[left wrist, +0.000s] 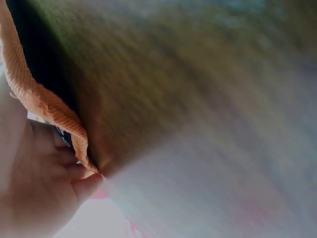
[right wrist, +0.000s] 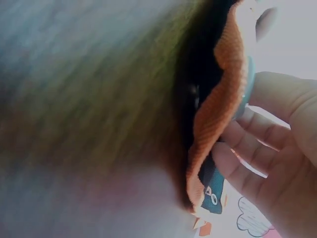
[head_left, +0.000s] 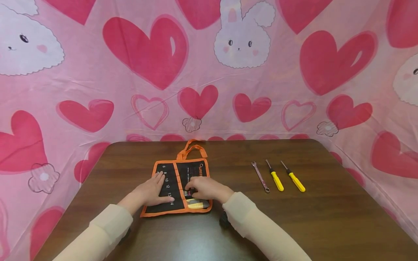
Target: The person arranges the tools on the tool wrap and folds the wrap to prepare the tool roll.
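Observation:
A black tool pouch [head_left: 151, 209] with orange trim lies unfolded on the table, white numbers printed on its left half. My left hand [head_left: 148, 192] rests on that half, fingers spread and thumb near the lower numbers. Over the pockets of the right half is my right hand [head_left: 209, 186], its fingers bent down by a small dark piece with pink on it; whether they pinch it is unclear. Just below lies a yellow utility knife [head_left: 197, 205] in the pouch. In the right wrist view, the fingers touch near the orange trim [right wrist: 218, 109]. The left wrist view shows the pouch edge [left wrist: 54, 104] beside the hand.
To the right on the brown wooden table [head_left: 241, 232] lie a combination wrench [head_left: 260, 176] and two yellow-handled screwdrivers, one nearer [head_left: 277, 181] and one farther right [head_left: 297, 182]. An orange strap [head_left: 193, 147] extends behind the pouch. A pink heart-patterned cloth [head_left: 202, 76] hangs behind.

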`<state>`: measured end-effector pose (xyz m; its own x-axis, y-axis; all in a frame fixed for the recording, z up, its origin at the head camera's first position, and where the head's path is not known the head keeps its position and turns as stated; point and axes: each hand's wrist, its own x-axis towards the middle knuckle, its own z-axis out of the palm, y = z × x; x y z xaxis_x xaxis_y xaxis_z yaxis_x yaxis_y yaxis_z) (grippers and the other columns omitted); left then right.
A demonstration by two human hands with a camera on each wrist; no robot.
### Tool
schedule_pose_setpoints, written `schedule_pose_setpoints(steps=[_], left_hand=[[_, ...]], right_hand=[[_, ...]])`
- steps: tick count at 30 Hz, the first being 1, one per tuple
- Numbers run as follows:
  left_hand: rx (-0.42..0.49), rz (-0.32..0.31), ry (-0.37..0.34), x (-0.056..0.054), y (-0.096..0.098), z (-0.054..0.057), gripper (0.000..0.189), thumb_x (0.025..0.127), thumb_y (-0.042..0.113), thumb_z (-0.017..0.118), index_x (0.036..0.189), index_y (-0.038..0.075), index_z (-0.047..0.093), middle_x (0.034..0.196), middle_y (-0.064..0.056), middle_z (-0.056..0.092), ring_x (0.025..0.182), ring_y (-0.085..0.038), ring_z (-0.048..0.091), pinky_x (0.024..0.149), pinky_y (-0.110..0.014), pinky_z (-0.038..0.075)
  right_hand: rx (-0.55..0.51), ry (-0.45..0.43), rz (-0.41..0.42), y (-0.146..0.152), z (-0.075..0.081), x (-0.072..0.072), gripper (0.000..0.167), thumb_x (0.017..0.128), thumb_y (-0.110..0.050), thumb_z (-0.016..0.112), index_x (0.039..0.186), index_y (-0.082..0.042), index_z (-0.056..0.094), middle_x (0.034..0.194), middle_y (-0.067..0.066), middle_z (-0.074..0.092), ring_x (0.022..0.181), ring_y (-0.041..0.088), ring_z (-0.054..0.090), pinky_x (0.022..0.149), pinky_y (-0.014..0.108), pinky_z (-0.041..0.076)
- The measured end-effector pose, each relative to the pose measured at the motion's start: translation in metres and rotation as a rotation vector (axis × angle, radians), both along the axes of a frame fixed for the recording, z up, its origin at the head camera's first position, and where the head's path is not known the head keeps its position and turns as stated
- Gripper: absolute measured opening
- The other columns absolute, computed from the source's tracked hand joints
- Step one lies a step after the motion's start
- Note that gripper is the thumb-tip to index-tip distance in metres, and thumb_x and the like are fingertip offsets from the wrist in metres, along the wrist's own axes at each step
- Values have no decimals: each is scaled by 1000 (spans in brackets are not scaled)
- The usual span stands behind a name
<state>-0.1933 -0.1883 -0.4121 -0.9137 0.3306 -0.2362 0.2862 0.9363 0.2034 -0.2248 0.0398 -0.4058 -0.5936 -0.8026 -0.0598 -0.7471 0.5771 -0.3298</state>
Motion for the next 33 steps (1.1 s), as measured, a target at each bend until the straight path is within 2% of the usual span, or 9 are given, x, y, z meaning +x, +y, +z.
schedule_pose_setpoints(steps=[8, 16, 24, 28, 33], left_hand=[[-7, 1, 8, -1, 1, -2, 107, 73, 71, 55, 139, -9, 28, 145, -27, 22, 132, -42, 21, 100, -54, 28], [-27, -1, 9, 1, 1, -2, 106, 74, 70, 55, 138, -9, 29, 144, -28, 24, 131, -42, 22, 101, -54, 27], [-24, -4, 18, 2, 0, -2, 105, 74, 69, 55, 139, -9, 29, 144, -27, 23, 131, -42, 22, 101, -54, 27], [-24, -8, 25, 2, 0, -2, 105, 74, 69, 55, 138, -10, 30, 144, -28, 24, 131, -43, 22, 101, -54, 28], [-23, -12, 29, 3, 0, -1, 104, 74, 69, 55, 138, -10, 30, 144, -28, 24, 131, -42, 23, 101, -53, 28]], right_hand=[[-15, -70, -30, 4, 4, -1, 29, 82, -17, 70, 111, -12, 68, 91, -6, 58, 77, 6, 51, 73, 19, 47], [-64, -42, -56, 15, 17, -5, 33, 84, -19, 69, 115, -10, 65, 95, -2, 60, 78, 7, 53, 72, 19, 47], [-162, -62, -126, 33, 32, -9, 38, 85, -18, 68, 121, -7, 61, 101, 5, 61, 84, 19, 55, 71, 23, 48], [-212, -62, -160, 44, 36, -13, 39, 85, -18, 68, 121, -7, 60, 103, 8, 61, 83, 16, 55, 73, 26, 48], [-304, -110, -227, 58, 39, -18, 39, 85, -16, 68, 122, -8, 59, 100, 9, 60, 86, 17, 55, 77, 32, 50]])
